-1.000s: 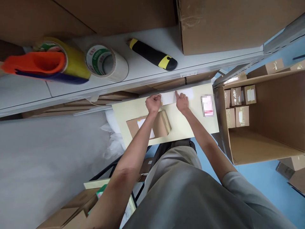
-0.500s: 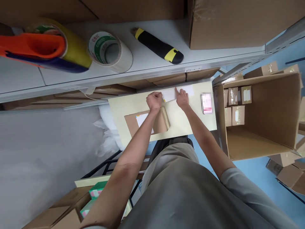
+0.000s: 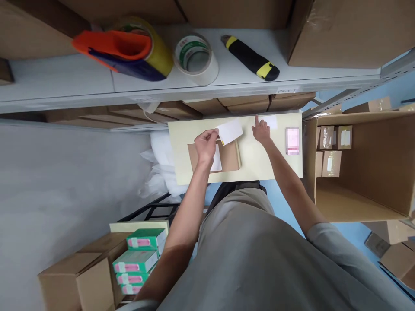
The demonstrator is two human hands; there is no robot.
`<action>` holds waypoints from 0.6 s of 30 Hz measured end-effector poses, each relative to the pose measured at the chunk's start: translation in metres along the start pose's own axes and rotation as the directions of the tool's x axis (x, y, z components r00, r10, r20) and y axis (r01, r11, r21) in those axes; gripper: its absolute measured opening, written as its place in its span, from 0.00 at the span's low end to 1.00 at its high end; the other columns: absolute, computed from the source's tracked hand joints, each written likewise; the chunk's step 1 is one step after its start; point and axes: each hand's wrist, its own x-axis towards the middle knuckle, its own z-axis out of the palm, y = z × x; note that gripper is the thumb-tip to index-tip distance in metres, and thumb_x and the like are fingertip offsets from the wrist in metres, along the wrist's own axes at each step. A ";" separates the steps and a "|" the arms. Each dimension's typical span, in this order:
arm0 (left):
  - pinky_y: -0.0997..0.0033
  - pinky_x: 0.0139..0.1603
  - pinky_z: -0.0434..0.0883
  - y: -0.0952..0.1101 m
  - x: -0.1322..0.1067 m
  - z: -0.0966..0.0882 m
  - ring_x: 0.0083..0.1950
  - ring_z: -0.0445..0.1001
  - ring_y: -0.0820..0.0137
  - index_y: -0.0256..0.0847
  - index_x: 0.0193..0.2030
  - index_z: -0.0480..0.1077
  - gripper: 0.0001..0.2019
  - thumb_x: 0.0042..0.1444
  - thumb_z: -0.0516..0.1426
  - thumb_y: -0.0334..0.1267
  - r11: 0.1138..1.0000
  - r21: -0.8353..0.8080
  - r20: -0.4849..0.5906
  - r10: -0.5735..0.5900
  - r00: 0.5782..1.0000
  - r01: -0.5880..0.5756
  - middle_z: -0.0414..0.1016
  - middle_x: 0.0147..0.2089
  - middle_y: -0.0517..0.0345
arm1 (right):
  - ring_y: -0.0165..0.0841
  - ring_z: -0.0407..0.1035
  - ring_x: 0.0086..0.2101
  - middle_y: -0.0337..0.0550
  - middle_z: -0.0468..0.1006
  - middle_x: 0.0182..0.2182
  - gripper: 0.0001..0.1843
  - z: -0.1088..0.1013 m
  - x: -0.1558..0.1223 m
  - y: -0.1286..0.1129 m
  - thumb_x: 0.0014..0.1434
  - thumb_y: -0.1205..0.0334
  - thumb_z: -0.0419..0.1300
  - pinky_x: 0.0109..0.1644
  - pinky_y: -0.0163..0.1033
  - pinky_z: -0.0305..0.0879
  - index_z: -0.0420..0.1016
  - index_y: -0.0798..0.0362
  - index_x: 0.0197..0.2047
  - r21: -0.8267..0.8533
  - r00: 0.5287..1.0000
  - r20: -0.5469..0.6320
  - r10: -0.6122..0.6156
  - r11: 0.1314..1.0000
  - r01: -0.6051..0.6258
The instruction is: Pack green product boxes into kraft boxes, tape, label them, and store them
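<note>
My left hand [image 3: 206, 146] pinches the edge of a white paper label [image 3: 231, 131] that has a small yellow mark at one corner. The label is raised over a flat cardboard box [image 3: 231, 155] lying on the cream table [image 3: 253, 166]. Another white label [image 3: 216, 161] is on top of this box, partly covered by my left hand and wrist. To the right, my right hand [image 3: 262, 132] has its index finger stretched onto a further white sheet [image 3: 271, 122] flat on the table. A phone-like pink and white item [image 3: 292, 141] lies at the table's right end.
On the shelf above sit a tape dispenser [image 3: 129, 54], a tape roll [image 3: 207, 69] and a black-yellow utility knife [image 3: 249, 58]. A large open carton [image 3: 372, 164] holding small boxes stands at right. Green boxes [image 3: 136, 261] are stacked at lower left.
My left hand has lifted the label off the table and brought it over the cardboard box. My right hand stays on the sheet left behind. The view has shifted left.
</note>
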 end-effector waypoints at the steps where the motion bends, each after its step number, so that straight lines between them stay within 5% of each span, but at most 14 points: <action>1: 0.65 0.49 0.80 0.003 -0.010 -0.013 0.39 0.83 0.65 0.41 0.34 0.81 0.13 0.56 0.71 0.49 0.998 -0.053 0.009 -0.023 1.000 0.023 0.82 0.34 0.56 | 0.62 0.62 0.72 0.75 0.70 0.73 0.41 -0.003 -0.008 -0.002 0.83 0.47 0.51 0.76 0.66 0.59 0.55 0.64 0.87 0.106 1.000 -0.019 0.011 0.994 -0.009; 3: 0.64 0.49 0.81 0.004 -0.029 -0.039 0.39 0.83 0.64 0.41 0.33 0.79 0.17 0.53 0.73 0.53 0.989 -0.134 0.022 -0.057 0.998 0.060 0.81 0.32 0.57 | 0.59 0.67 0.70 0.71 0.77 0.69 0.45 -0.006 -0.033 -0.009 0.81 0.33 0.50 0.76 0.64 0.61 0.67 0.62 0.81 0.388 1.000 -0.029 0.006 0.921 0.005; 6: 0.62 0.52 0.82 0.000 -0.050 -0.069 0.42 0.84 0.63 0.42 0.32 0.79 0.21 0.49 0.75 0.57 0.977 -0.184 0.043 -0.097 0.994 0.103 0.83 0.33 0.55 | 0.49 0.78 0.61 0.58 0.86 0.58 0.48 -0.009 -0.094 -0.025 0.74 0.18 0.49 0.72 0.54 0.70 0.84 0.52 0.65 0.796 0.993 0.054 -0.105 0.605 0.021; 9: 0.60 0.53 0.82 -0.008 -0.061 -0.090 0.43 0.85 0.62 0.42 0.32 0.80 0.23 0.45 0.77 0.58 0.973 -0.185 0.084 -0.126 0.989 0.139 0.84 0.34 0.54 | 0.43 0.80 0.53 0.48 0.88 0.47 0.40 -0.010 -0.160 -0.047 0.63 0.16 0.65 0.67 0.49 0.73 0.86 0.48 0.48 0.923 0.981 0.090 -0.174 0.384 -0.017; 12: 0.62 0.52 0.81 -0.013 -0.067 -0.105 0.43 0.84 0.63 0.42 0.32 0.82 0.22 0.43 0.79 0.57 0.977 -0.161 0.120 -0.121 0.985 0.140 0.85 0.35 0.54 | 0.38 0.77 0.44 0.39 0.84 0.37 0.33 -0.009 -0.206 -0.066 0.55 0.25 0.78 0.58 0.45 0.74 0.80 0.47 0.36 0.937 0.978 0.087 -0.190 0.348 -0.016; 18: 0.62 0.53 0.80 -0.018 -0.067 -0.130 0.46 0.84 0.61 0.41 0.35 0.84 0.20 0.49 0.77 0.55 0.993 -0.077 0.201 -0.070 0.977 0.087 0.88 0.40 0.51 | 0.37 0.73 0.40 0.37 0.78 0.33 0.34 -0.010 -0.233 -0.082 0.52 0.25 0.78 0.53 0.45 0.72 0.72 0.46 0.30 0.911 0.985 0.055 -0.166 0.412 0.019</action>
